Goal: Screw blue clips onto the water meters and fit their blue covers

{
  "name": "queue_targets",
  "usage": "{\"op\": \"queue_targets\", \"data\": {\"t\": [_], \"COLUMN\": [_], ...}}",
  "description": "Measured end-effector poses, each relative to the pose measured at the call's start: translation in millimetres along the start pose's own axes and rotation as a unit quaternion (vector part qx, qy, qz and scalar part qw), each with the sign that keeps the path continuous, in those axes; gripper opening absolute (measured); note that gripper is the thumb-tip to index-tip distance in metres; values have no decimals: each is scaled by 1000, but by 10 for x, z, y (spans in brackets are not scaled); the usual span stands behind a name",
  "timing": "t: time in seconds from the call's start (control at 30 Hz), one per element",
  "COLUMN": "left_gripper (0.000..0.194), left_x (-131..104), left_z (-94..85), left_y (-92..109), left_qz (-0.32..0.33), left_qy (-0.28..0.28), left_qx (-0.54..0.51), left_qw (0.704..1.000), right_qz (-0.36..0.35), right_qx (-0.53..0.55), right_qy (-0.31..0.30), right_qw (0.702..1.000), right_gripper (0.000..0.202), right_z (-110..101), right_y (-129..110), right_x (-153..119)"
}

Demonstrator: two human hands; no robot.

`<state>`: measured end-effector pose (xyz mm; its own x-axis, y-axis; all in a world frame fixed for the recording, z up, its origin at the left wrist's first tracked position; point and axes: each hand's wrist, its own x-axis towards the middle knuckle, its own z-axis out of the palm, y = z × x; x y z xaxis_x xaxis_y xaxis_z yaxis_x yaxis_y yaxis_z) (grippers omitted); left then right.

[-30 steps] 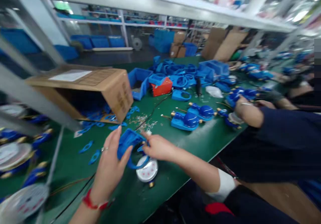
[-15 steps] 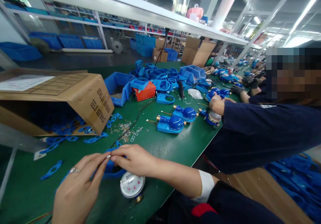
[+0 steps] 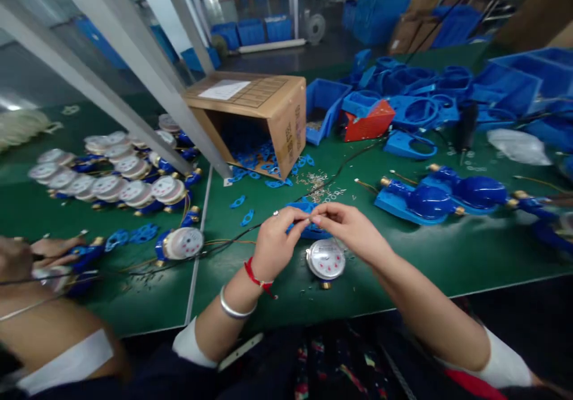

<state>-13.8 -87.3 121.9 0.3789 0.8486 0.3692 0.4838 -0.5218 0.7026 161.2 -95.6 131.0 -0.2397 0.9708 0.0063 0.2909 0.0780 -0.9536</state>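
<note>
Near the middle of the green table, my left hand (image 3: 278, 240) and my right hand (image 3: 351, 228) meet fingertip to fingertip. Both pinch; whatever lies between the fingers is too small and covered to make out. Just behind the fingertips shows a blue plastic part (image 3: 296, 211), partly hidden by the hands. A round water meter (image 3: 326, 259) with a white dial and red marks lies below my hands, its brass end toward me. Loose screws (image 3: 313, 186) and small clear rings (image 3: 333, 196) are scattered beyond.
An open cardboard box (image 3: 293, 134) spills blue flat brackets. Beside it stand a blue bin (image 3: 324, 104) and a red box (image 3: 369, 122). Blue meter bodies (image 3: 427, 202) lie right. Many meters (image 3: 107, 188) stand left, near another person's hand (image 3: 56, 248). A black cable (image 3: 244, 233) crosses the table.
The view has swung left and down, bringing the left-hand meters and another person's arm into sight. My fingertips stay together; the small white piece between them earlier no longer shows clearly.
</note>
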Motion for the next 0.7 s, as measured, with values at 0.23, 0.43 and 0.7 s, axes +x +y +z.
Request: {"op": "queue_targets", "data": {"t": [0.23,0.43,0.7], "left_gripper": [25,37,20], "left_x": [70,159,180], "left_z": [62,121,108], "left_y": [-182,-814,-600], "left_qz": [-77,-214,-232], "left_qy": [-29,-104,-94], "left_qx": [-199,146,192], "left_qw": [977,960,949], "right_qz": [70,56,64], "right_qx": [153,77,-180], "right_qy": [-45,34,123], "right_qw": [985,995,974], "right_gripper": [29,31,19], "right_z": [-39,-119,-36], "right_y": [128,160,282], "right_x": [33,22,-2]}}
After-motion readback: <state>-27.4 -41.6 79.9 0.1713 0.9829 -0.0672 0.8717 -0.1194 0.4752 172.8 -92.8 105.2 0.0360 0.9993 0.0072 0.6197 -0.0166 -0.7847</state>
